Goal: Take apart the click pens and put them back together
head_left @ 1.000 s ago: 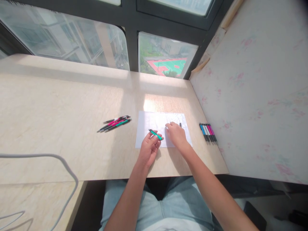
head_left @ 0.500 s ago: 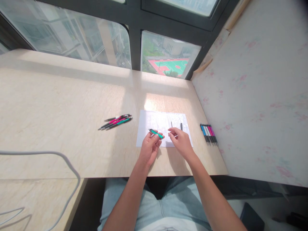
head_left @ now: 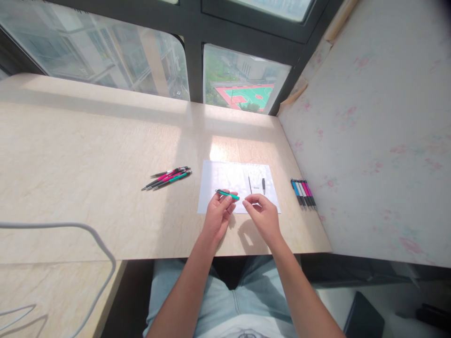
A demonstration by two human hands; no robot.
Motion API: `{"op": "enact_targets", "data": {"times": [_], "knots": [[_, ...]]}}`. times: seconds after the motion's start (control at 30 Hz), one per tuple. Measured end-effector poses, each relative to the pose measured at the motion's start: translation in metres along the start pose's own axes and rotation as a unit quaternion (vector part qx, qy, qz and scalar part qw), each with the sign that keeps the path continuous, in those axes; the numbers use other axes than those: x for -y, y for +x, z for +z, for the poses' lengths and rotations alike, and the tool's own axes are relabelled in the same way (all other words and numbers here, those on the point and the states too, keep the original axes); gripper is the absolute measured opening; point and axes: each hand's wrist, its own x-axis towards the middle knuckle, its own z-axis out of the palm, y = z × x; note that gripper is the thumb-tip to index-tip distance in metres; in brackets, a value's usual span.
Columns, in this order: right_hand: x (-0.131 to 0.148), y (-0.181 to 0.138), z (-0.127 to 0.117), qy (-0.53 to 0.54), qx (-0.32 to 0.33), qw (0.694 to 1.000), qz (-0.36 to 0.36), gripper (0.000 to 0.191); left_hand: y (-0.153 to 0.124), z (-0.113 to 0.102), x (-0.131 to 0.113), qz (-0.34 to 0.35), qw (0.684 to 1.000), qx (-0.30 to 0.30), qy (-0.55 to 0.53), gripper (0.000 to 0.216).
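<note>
My left hand [head_left: 219, 217] is closed around the green barrel [head_left: 229, 195] of a pen, its dark clip end pointing left. Just right of the barrel's open-looking end, my right hand [head_left: 261, 215] pinches thumb and forefinger together; anything between the fingertips is too small to make out. Both hands are over the near part of a white sheet of paper [head_left: 211, 180]. On that sheet lie a thin dark pen refill [head_left: 250, 184], a small grey piece that looks like a spring [head_left: 256, 188], and a black pen grip section [head_left: 263, 186].
Several pens [head_left: 167, 178], pink, green and silver, lie in a loose bunch left of the paper. Along the wall [head_left: 369, 141] at right is a neat row of pens [head_left: 303, 194]. A grey cable [head_left: 88, 227] crosses the table [head_left: 88, 164] at left. Windows stand behind.
My right hand has moved left and nearer the green barrel, its fingers now pinched, uncovering the small grey piece on the paper. The barrel has turned closer to level in my left hand.
</note>
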Motion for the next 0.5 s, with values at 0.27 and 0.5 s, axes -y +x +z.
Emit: {"op": "enact_targets", "data": {"times": [0.27, 0.5], "knots": [[0.0041, -0.0030, 0.0045, -0.023, -0.024, 0.999, -0.020, 0.016, -0.0015, 0.0021, -0.0007, -0.011, 1.000, -0.002, -0.010, 0.031], [0.0101, -0.0023, 0.0027, -0.074, -0.022, 0.995, -0.060, 0.015, -0.0019, 0.0019, -0.0007, -0.012, 1.000, 0.004, -0.005, 0.030]]}}
